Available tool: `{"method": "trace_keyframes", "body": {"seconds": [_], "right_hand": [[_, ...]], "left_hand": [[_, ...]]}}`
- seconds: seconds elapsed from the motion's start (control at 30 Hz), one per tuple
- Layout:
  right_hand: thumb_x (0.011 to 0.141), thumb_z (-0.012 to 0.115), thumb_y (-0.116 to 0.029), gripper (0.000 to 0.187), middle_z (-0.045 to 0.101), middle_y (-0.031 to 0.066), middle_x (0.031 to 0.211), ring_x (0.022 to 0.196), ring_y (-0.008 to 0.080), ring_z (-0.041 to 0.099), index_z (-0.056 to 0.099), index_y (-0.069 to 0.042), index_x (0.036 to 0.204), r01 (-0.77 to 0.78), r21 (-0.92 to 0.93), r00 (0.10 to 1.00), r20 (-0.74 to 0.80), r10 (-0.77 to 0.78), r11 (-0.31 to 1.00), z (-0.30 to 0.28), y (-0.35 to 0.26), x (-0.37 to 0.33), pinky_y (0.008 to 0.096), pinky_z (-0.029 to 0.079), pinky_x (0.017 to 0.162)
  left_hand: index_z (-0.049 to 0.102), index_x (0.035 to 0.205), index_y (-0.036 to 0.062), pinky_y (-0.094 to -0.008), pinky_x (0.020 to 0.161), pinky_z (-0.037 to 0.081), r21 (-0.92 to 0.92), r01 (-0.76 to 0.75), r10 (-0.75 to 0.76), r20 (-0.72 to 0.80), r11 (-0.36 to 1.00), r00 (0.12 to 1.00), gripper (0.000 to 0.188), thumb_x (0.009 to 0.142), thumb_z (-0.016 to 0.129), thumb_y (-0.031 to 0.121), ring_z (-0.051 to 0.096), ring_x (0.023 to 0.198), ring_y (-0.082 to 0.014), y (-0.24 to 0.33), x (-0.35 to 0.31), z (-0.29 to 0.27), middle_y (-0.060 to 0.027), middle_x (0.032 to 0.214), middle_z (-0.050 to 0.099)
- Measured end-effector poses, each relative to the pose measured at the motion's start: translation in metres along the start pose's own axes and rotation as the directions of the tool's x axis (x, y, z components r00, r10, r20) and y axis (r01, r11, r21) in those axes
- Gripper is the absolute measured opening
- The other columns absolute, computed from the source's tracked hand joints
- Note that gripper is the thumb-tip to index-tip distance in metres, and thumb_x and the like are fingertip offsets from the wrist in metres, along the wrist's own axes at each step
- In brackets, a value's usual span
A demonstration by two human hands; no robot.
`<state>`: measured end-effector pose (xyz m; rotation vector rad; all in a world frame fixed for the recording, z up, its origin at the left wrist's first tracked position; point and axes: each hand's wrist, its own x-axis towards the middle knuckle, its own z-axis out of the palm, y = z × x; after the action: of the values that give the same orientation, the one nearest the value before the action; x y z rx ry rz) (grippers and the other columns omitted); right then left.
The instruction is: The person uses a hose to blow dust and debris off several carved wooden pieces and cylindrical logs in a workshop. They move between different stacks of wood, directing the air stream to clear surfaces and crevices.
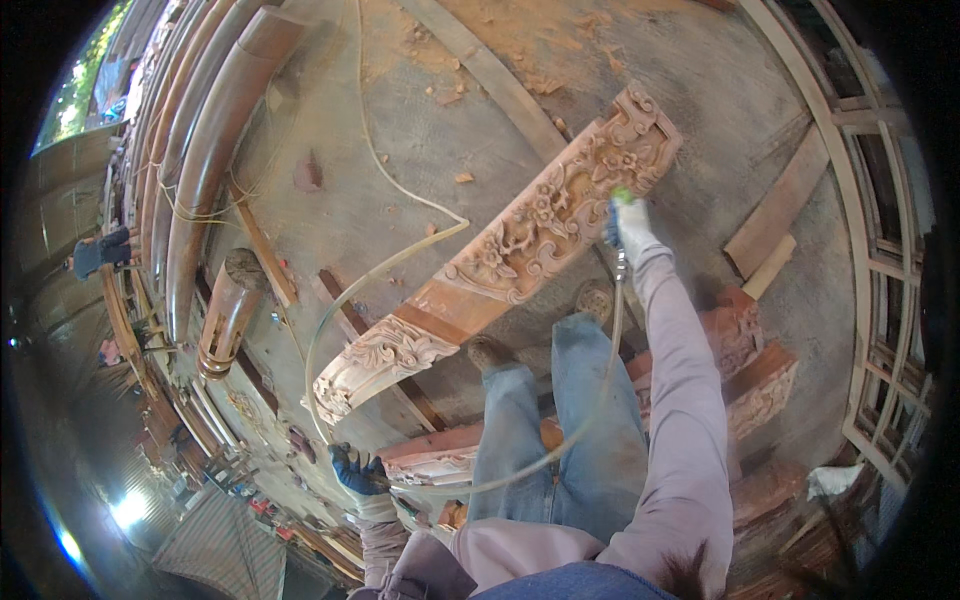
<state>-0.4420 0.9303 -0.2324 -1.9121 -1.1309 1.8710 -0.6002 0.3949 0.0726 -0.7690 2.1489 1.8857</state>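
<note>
A long carved wooden panel (pixel 540 235) lies slantwise in front of me, with flowers and scrolls in raised relief and a plain band near its lower left end. My right hand (pixel 632 228), in a white and blue glove, grips a hose-fed hand tool (pixel 622 194) over the panel's upper right part. Its green end shows, while the hand covers most of the rest. A metal fitting joins it to a clear yellowish hose (pixel 560 452). Low on the left, my left hand (pixel 357 472), in a dark blue glove, is closed around that hose.
Behind the panel, the hose runs across the dusty floor (pixel 330 130). Large curved timbers (pixel 215 150) and a short round post (pixel 232 310) occupy the left side. Boards (pixel 780 205) and more carved pieces (pixel 755 385) lie right of my legs. A wooden frame (pixel 850 200) edges the far right.
</note>
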Motion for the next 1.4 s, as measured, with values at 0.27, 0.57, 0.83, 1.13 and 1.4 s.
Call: {"method": "trace_keyframes", "body": {"seconds": [0.27,0.57,0.83,1.13,1.4], "right_hand": [[0.094,0.043,-0.038,0.052,0.052,0.0349,0.119,0.111,0.0461,0.053,0.036,0.002,0.127,0.187,-0.877,0.982,0.179,-0.06,0.442,-0.109,-0.052,-0.053,0.0508,0.042,0.093],[0.093,0.042,-0.038,0.049,0.055,0.0316,0.118,0.113,0.0423,0.053,0.038,-0.004,0.128,0.28,-0.959,0.958,0.275,-0.086,0.054,-0.042,-0.069,-0.126,0.0476,0.042,0.095],[0.093,0.035,-0.034,0.042,0.061,0.0264,0.111,0.103,0.0428,0.059,0.046,-0.004,0.12,0.764,-0.546,0.628,0.752,0.2,-0.344,0.134,-0.021,-0.258,0.0504,0.044,0.09],[0.095,0.032,-0.025,0.035,0.062,0.0243,0.111,0.105,0.0406,0.06,0.048,-0.003,0.117,0.622,-0.464,0.713,0.668,0.212,-0.63,0.185,0.022,-0.348,0.0485,0.046,0.089],[0.09,0.048,-0.028,0.032,0.067,0.0176,0.084,0.077,0.0363,0.066,0.049,-0.006,0.113,0.776,0.11,0.131,0.935,0.329,-0.621,0.367,0.142,-0.554,0.0497,0.051,0.069]], "left_hand": [[0.053,0.122,0.0074,-0.0239,0.047,0.027,-0.245,0.495,-0.348,0.462,0.834,0.815,0.036,0.1,0.04,0.033,0.031,0.047,-0.0081,-0.001,-0.047,0.059,0.0059,0.055,0.03],[0.052,0.096,0.01,-0.0252,0.045,0.032,-0.293,0.221,-0.118,0.331,0.93,0.936,0.02,0.101,0.042,0.026,0.032,0.046,-0.0091,-0.027,-0.095,0.022,0.0048,0.056,0.033],[0.055,0.104,0.0064,-0.0263,0.045,0.036,-0.527,0.304,-0.27,0.143,0.793,0.952,0.023,0.098,0.048,0.027,0.039,0.047,-0.0103,-0.049,-0.108,-0.071,0.002,0.057,0.039],[0.059,0.105,0.0061,-0.0255,0.04,0.04,-0.464,0.414,-0.46,0.018,0.783,0.888,0.025,0.095,0.052,0.029,0.041,0.042,-0.0094,-0.115,-0.066,-0.2,0.003,0.057,0.041],[0.053,0.078,0.0129,-0.0263,0.039,0.032,-0.759,0.327,-0.485,0.017,0.562,0.874,0.023,0.094,0.051,0.028,0.038,0.04,-0.0112,-0.142,0.002,-0.326,0.0047,0.053,0.037]]}}
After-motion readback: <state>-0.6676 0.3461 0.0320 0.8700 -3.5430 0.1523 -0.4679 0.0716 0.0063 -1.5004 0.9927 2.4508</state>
